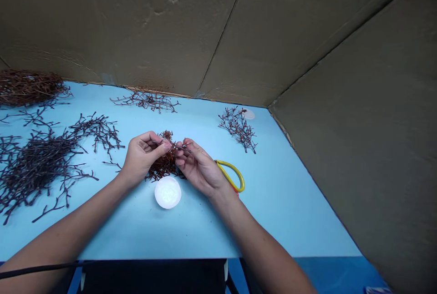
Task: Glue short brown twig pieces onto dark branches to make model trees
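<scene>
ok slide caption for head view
Left hand and right hand pinch a dark twig over a reddish tangle on a blue table

Two hands [141, 159], five bunches of dried branching twigs [37, 171], two white discs [167, 192], one pair of yellow-handled scissors [229, 173].
On the blue worktop [170, 235]: two bunches at the left edge, two near the far edge, one under the hands; one thin sprig [179, 147] pinched between the hands.

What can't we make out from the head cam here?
Head view:
- Yellow looped handle: far end hidden by the right hand.
- Thin dark piece: exact grip hidden by the fingers of the left hand.
- White round dish: contents too blurred.
- Reddish-brown twig heap: cut off by the left edge.
</scene>
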{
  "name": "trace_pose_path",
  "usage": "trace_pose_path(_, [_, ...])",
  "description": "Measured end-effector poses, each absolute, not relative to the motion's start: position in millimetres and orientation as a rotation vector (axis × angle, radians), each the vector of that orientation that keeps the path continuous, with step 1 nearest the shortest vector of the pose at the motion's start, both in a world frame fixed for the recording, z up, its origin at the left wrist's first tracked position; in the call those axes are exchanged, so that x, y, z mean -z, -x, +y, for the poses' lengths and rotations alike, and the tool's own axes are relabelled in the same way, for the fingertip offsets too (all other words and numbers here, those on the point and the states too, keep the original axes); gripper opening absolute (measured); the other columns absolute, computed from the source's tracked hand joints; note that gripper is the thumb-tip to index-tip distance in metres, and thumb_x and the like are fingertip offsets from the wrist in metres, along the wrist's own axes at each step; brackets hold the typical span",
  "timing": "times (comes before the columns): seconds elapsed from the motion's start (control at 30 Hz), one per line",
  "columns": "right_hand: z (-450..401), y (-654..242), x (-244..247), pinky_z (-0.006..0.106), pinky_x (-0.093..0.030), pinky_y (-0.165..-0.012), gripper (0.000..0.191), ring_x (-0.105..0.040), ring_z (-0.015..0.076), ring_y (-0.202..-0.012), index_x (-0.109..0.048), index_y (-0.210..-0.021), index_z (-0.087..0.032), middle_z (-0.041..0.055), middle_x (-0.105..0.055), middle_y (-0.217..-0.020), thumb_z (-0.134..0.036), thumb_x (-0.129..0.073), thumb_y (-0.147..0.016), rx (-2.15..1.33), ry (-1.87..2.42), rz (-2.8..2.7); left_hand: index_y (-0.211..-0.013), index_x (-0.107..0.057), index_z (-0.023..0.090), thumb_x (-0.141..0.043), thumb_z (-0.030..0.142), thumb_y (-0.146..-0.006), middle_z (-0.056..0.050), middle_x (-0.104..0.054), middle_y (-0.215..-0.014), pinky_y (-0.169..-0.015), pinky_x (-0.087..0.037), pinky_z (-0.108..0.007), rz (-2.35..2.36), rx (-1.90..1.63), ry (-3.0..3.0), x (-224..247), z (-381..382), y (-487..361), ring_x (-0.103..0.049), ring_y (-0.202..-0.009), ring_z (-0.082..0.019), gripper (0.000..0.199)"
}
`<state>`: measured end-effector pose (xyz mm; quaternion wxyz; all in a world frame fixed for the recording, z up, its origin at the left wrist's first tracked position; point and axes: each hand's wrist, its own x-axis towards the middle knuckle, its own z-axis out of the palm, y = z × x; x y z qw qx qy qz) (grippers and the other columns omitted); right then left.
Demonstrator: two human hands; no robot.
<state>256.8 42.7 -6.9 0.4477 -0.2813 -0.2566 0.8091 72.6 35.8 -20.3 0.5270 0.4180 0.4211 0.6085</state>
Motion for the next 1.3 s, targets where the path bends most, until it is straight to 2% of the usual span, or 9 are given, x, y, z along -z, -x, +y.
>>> trace_pose_path(0.3, [44.4, -256.9, 9.0, 0.020, -0.058, -0.073, 0.029, -0.069, 0.0101, -0.082, -0.074, -0.093, -0.024, -0.0009, -0.078, -0.099, -0.030, -0.098, -0.078, -2.011, 0.680, -0.629, -0.076, -0.066, 0.019, -0.100, 0.039, -0.069, -0.003, -0.078, -0.081, -0.071, -0.058, -0.024, 0.980, -1.485, -0.927, 22.5, 35.0, -74.5, -0.068, -0.072, -0.013, 0.040])
trace_pose_path(0.4, [44.4, -256.9, 9.9, 0.019, -0.058, -0.074, 0.029, -0.069, 0.0091, -0.083, -0.073, -0.094, -0.024, -0.0016, -0.078, -0.099, -0.028, -0.098, -0.079, -2.012, 0.674, -0.642, -0.076, -0.066, 0.019, -0.099, 0.039, -0.071, -0.003, -0.078, -0.081, -0.069, -0.057, -0.025, 0.981, -1.483, -0.932, 23.7, 35.3, -74.6, -0.067, -0.070, -0.013, 0.038])
trace_pose_path(0.6, [44.3, -257.1, 9.8, 0.019, -0.058, -0.074, 0.026, -0.070, 0.0095, -0.083, -0.075, -0.095, -0.022, 0.0006, -0.079, -0.102, -0.022, -0.096, -0.080, -2.032, 0.659, -0.570, -0.077, -0.068, 0.019, -0.099, 0.037, -0.072, -0.004, -0.079, -0.083, -0.077, -0.059, -0.026, 0.976, -1.497, -0.921, 25.2, 36.3, -74.2, -0.071, -0.076, -0.014, 0.037])
trace_pose_path(1.1, [43.6, -255.3, 6.2, 0.018, -0.057, -0.069, 0.032, -0.072, 0.0089, -0.080, -0.077, -0.095, -0.017, 0.0009, -0.080, -0.096, -0.021, -0.101, -0.075, -2.029, 0.628, -0.530, -0.077, -0.067, 0.017, -0.097, 0.035, -0.074, -0.003, -0.079, -0.083, -0.077, -0.057, -0.023, 0.982, -1.473, -0.938, 22.1, 33.9, -74.1, -0.071, -0.076, -0.013, 0.035])
trace_pose_path(1.3, [42.6, -254.9, 5.3, 0.017, -0.057, -0.069, 0.033, -0.071, 0.0086, -0.080, -0.077, -0.095, -0.017, 0.0008, -0.081, -0.096, -0.023, -0.102, -0.074, -2.022, 0.641, -0.531, -0.075, -0.067, 0.017, -0.099, 0.035, -0.070, -0.004, -0.080, -0.082, -0.077, -0.058, -0.025, 1.003, -1.480, -0.937, 19.6, 33.6, -75.0, -0.071, -0.076, -0.014, 0.037])
